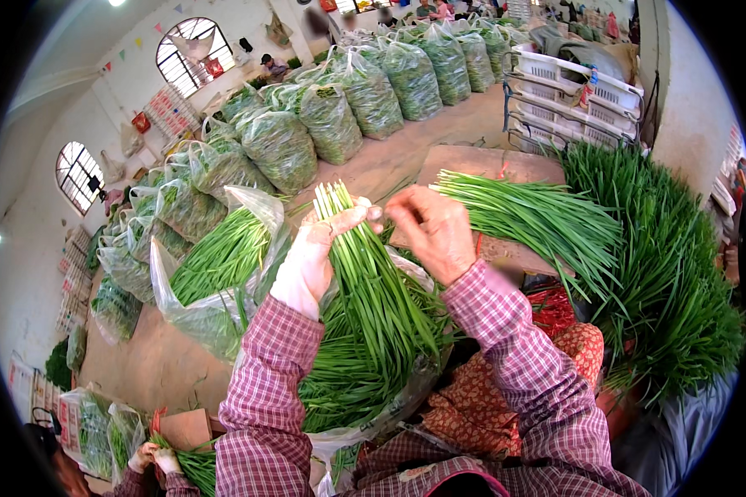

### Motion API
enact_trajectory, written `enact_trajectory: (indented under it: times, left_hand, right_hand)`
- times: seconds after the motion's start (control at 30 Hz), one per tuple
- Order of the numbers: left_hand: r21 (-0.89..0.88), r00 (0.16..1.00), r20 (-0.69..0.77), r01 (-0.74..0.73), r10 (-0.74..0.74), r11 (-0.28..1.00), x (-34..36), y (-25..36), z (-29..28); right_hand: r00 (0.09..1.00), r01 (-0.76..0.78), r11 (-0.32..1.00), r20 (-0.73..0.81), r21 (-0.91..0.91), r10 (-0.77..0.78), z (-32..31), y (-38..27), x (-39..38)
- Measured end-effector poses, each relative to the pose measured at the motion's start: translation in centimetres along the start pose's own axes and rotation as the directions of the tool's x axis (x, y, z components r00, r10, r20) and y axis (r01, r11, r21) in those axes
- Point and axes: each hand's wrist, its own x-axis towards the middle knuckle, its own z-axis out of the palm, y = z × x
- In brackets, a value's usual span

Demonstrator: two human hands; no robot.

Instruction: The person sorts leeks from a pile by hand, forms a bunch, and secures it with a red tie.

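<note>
My left hand point(319, 248), in a pale glove, grips a bunch of green leafy stalks point(365, 290) near their white ends, which point up. My right hand point(431, 228) is just right of those ends with fingers curled in a pinch; what it holds, if anything, is too small to make out. Below the bunch an open plastic bag point(331, 398) holds more stalks. To its left stands another open bag point(166, 282) of stalks. A trimmed pile of stalks point(514, 215) lies on a board point(464, 161) to the right.
A large heap of dark green leaves point(671, 273) fills the right side, below stacked white crates point(572, 91) and a pillar point(688, 99). Rows of full plastic bags point(278, 145) line the floor behind. A co-worker's hands point(153, 455) handle stalks at lower left; other people are in the background.
</note>
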Motion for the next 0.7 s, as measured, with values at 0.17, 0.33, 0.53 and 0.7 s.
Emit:
enact_trajectory:
  times: [0.17,0.33,0.53,0.7]
  left_hand:
    - [-0.086,0.993,-0.117,0.001,-0.011,0.996,1.5,1.7,-0.9]
    - [-0.051,0.986,-0.144,-0.09,0.082,0.995,2.7,2.9,0.3]
    - [-0.022,0.993,-0.028,-0.119,0.118,0.993,3.4,3.1,0.9]
    - [0.03,0.997,0.062,-0.045,0.043,0.999,3.2,3.3,0.3]
  right_hand:
    - [1.0,-0.011,1.0,-0.001,0.0,0.011,-1.3,0.0,-0.9]
    - [0.979,-0.119,0.991,0.174,0.054,0.108,0.1,-3.8,-1.4]
    - [0.978,-0.12,0.993,0.171,0.006,0.117,0.5,-2.5,-1.0]
    - [0.977,-0.122,0.991,0.185,0.062,0.109,-0.5,-1.4,-0.6]
